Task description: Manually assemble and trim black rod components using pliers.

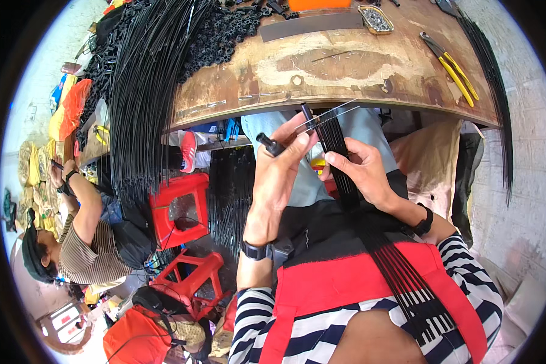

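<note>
**Bringing the black rods (pixel 397 267) together at the wires**

You look to be stringing the rods on two silver wires (pixel 341 113); the next move probably calls for holding the rods in line while the wires are drawn through. The rods' upper ends lie between your hands, just off the table (pixel 242 91) edge; the rest runs down over your apron (pixel 333 276). Your right hand (pixel 367 173) pinches them, thumb against fingers. Your left hand (pixel 282 161) is curled round a stubby black tube (pixel 270 144); whether its fingertips pinch the wires too, I cannot tell.

Counted: two wires, one stubby tube, one narrow black tube (pixel 307 111) by the rods' tops, one pair of yellow-handled pliers (pixel 457 76) and one small tray (pixel 380 31) of metal bits on the table, two red stools (pixel 182 184) to your left. The rods overlap too much to count.
</note>
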Motion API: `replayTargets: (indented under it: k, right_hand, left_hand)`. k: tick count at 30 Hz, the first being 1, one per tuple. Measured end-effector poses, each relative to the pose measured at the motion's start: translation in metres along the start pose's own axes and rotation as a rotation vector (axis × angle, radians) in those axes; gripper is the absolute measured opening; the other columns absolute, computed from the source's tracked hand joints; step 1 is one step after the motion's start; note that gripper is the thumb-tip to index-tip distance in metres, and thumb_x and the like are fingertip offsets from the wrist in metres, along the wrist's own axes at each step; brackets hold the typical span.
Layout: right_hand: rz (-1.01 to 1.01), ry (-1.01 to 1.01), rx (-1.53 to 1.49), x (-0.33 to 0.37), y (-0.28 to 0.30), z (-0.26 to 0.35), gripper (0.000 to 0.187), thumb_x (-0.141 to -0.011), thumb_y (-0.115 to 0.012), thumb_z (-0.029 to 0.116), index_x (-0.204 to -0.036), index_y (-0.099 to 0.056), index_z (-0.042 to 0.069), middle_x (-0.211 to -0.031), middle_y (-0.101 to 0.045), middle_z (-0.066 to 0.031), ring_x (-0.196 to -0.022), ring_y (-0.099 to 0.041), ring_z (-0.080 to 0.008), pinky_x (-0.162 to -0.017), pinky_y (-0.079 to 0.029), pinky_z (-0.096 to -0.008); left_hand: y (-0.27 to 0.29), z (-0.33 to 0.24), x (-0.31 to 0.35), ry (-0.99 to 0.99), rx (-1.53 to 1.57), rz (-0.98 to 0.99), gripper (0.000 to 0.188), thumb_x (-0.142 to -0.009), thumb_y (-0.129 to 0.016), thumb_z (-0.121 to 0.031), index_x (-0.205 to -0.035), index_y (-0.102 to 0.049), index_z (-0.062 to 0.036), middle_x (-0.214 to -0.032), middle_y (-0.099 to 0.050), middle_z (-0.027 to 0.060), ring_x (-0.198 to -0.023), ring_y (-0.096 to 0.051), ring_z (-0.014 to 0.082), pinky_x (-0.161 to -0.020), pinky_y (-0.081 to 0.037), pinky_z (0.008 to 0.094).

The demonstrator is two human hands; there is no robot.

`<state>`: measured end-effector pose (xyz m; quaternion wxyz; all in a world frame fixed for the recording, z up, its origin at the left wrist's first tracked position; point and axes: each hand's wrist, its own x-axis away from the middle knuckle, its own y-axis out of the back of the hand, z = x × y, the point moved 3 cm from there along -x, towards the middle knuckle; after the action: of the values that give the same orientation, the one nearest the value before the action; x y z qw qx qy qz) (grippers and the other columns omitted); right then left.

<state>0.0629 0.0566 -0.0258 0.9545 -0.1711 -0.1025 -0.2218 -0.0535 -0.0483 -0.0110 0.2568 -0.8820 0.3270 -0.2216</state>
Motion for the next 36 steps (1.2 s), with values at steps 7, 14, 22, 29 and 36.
replayTargets:
  k: [7, 14, 22, 29, 36]
  right_hand:
    - [0.047, 0.051, 0.027, 0.004, -0.004, 0.009, 0.022, -0.091, -0.064, 0.017, -0.101, -0.061, -0.003, -0.086, -0.063, -0.0047, -0.076, -0.065, -0.0117, -0.065, -0.049, -0.0228]
    - [0.130, 0.072, -0.068, -0.009, 0.006, 0.009, 0.022, -0.092, -0.063, 0.018, -0.100, -0.061, -0.002, -0.085, -0.064, -0.0055, -0.077, -0.066, -0.0133, -0.067, -0.050, -0.0227]
    - [0.141, 0.093, -0.037, -0.006, 0.008, 0.009, 0.021, -0.091, -0.064, 0.018, -0.100, -0.061, -0.001, -0.085, -0.066, -0.0059, -0.076, -0.066, -0.0127, -0.067, -0.051, -0.0238]
    - [0.230, 0.001, -0.162, -0.013, 0.009, 0.008, 0.020, -0.091, -0.063, 0.017, -0.100, -0.060, 0.000, -0.085, -0.066, -0.0054, -0.076, -0.067, -0.0132, -0.068, -0.053, -0.0238]
    - [0.215, 0.042, -0.129, -0.010, 0.010, 0.005, 0.022, -0.091, -0.063, 0.018, -0.102, -0.059, -0.001, -0.091, -0.066, -0.0092, -0.078, -0.067, -0.0154, -0.072, -0.055, -0.0269]
  left_hand:
    - [-0.003, 0.001, 0.006, -0.082, -0.187, -0.086, 0.034, -0.081, -0.072, -0.005, -0.113, -0.063, 0.0019, -0.099, -0.068, 0.0073, -0.090, -0.062, 0.0120, -0.082, -0.048, 0.0257]
    - [-0.001, -0.004, 0.001, -0.027, -0.137, 0.036, 0.033, -0.083, -0.072, -0.008, -0.114, -0.063, 0.0008, -0.100, -0.069, 0.0072, -0.091, -0.062, 0.0133, -0.084, -0.047, 0.0287]
    - [-0.003, 0.003, 0.000, 0.024, -0.041, 0.072, 0.036, -0.086, -0.068, -0.007, -0.120, -0.058, 0.0005, -0.105, -0.067, 0.0088, -0.093, -0.062, 0.0142, -0.085, -0.049, 0.0291]
    - [0.000, 0.000, -0.001, 0.096, -0.063, 0.124, 0.036, -0.089, -0.063, -0.007, -0.123, -0.055, 0.0002, -0.119, -0.062, 0.0102, -0.101, -0.061, 0.0140, -0.091, -0.048, 0.0281]
    - [0.009, 0.016, -0.002, 0.151, 0.000, 0.018, 0.032, -0.087, -0.068, -0.012, -0.115, -0.058, -0.0008, -0.101, -0.065, 0.0070, -0.089, -0.059, 0.0128, -0.078, -0.050, 0.0287]
